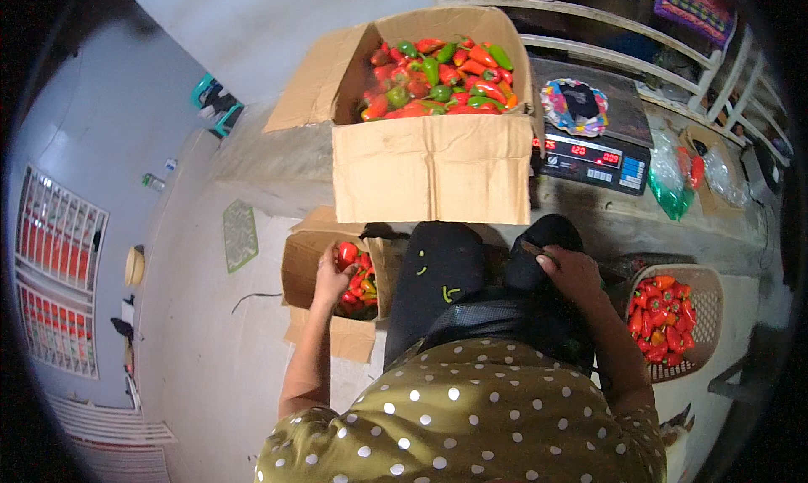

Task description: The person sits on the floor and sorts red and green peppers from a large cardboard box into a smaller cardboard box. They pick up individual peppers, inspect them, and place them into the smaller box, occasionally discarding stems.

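My left hand reaches into the lower cardboard box, left of my knees. Its thumb and fingers are around a glossy red pepper, above other red and orange peppers. Over my right knee, my right hand is closed on a small, thin brown tool, perhaps a knife; its far part is hard to make out. In front of me stands a larger open cardboard box, filled with red and green peppers. Green stem pieces lie on my dark trousers.
A digital scale with a colourful ringed item sits right of the large box on the concrete ledge. Plastic bags lie farther right. A plastic basket of red peppers stands at my right. A green-edged mat lies left.
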Tool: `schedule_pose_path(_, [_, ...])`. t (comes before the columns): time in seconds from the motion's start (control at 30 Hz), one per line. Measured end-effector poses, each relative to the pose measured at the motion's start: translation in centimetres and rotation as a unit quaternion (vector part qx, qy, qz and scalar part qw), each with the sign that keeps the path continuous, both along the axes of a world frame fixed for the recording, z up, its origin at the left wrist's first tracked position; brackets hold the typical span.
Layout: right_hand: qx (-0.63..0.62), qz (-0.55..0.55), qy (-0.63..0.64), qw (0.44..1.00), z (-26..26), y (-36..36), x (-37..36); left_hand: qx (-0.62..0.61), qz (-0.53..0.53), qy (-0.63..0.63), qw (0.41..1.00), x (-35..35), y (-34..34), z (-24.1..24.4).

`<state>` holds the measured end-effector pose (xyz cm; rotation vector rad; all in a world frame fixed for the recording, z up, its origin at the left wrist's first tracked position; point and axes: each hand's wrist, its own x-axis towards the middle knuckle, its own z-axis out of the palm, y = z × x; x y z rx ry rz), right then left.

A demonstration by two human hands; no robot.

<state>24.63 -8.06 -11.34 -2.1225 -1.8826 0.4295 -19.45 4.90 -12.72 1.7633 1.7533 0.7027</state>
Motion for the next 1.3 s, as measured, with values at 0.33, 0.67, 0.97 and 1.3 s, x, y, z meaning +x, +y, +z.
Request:
schedule_pose_path(0.33, [-0.005, -0.011, 0.021, 1.000, -0.4, 1.7, 0.2, 0.444, -0.027, 0.027, 0.895, 8.2, 7.9, 21.2])
schedule_pose_path(0.67, [0.009, -0.056, 0.037, 0.998, -1.3, 1.7, 1.0, 0.155, -0.272, 0.441, 0.841, 31.7, 29.5, 19.3])
schedule_pose_path(0.97, [-0.068, -0.054, 0.094, 0.992, 0.5, 2.2, 1.2, 0.256, -0.421, 0.466, 0.735, 37.2, 29.8, 14.0])
schedule_pose_path(1.3, [-0.011, -0.040, 0.086, 0.995, 0.7, 1.4, 0.7, 0.106, -0.376, 0.110, 0.914, 33.4, 30.2, 19.2])
